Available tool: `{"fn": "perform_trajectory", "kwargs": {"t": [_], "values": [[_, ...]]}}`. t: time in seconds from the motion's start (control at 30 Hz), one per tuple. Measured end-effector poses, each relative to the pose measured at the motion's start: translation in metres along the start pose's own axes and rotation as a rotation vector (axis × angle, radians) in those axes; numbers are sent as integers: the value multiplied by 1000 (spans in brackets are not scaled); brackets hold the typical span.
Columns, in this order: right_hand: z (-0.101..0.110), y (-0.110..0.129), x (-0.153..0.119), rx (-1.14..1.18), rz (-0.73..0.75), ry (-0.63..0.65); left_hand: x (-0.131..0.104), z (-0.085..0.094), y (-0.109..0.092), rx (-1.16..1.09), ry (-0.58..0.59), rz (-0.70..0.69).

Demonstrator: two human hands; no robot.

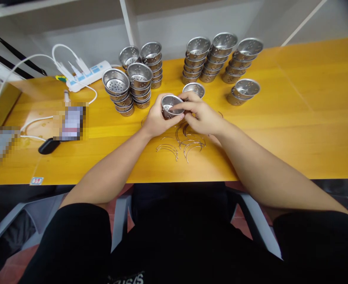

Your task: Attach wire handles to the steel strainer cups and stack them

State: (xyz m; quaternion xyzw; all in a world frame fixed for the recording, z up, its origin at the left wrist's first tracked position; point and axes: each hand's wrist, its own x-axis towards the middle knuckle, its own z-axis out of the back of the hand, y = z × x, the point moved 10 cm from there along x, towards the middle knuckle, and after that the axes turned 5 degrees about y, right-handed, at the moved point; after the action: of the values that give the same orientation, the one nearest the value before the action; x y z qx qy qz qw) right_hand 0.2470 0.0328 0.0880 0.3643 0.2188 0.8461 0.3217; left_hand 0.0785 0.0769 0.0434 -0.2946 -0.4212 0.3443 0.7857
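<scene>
My left hand (156, 120) is wrapped round a small perforated metal strainer basket (167, 113), its mouth tilted up toward me. My right hand (202, 114) meets it from the other side, with fingertips reaching over the rim into the basket and the thumb against its edge. A thin wire line shows inside the basket; the fingers partly hide it. On the table below the hands lie several curved wire handles (195, 143), loose and overlapping. Just behind my right hand stands another strainer basket (194, 90), partly covered by the fingers.
Nested strainer baskets stand in stacks at back left (116, 86) and back right (247, 53), plus a shorter stack (245, 90) nearer on the right. A power strip (88, 76) with white cables, a blurred phone (72, 123) and a black oval object (49, 146) lie on the left.
</scene>
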Motion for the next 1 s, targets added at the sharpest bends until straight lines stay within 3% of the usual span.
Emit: {"fn": "perform_trajectory", "kwargs": {"t": [0.23, 0.47, 0.67, 0.87, 1.0], "values": [[4, 4, 1, 17, 2, -27, 3, -3, 0, -26, 15, -26], [9, -10, -3, 111, -102, -96, 5, -1, 4, -54, -27, 0], [12, -2, -4, 122, -31, -102, 5, 0, 9, -14, -39, -35], [9, 12, -1, -10, -4, -118, 1, -5, -6, -1, 62, -122], [37, 16, -3, -69, 43, -253, -1, -7, 3, 9, 83, -124]]}}
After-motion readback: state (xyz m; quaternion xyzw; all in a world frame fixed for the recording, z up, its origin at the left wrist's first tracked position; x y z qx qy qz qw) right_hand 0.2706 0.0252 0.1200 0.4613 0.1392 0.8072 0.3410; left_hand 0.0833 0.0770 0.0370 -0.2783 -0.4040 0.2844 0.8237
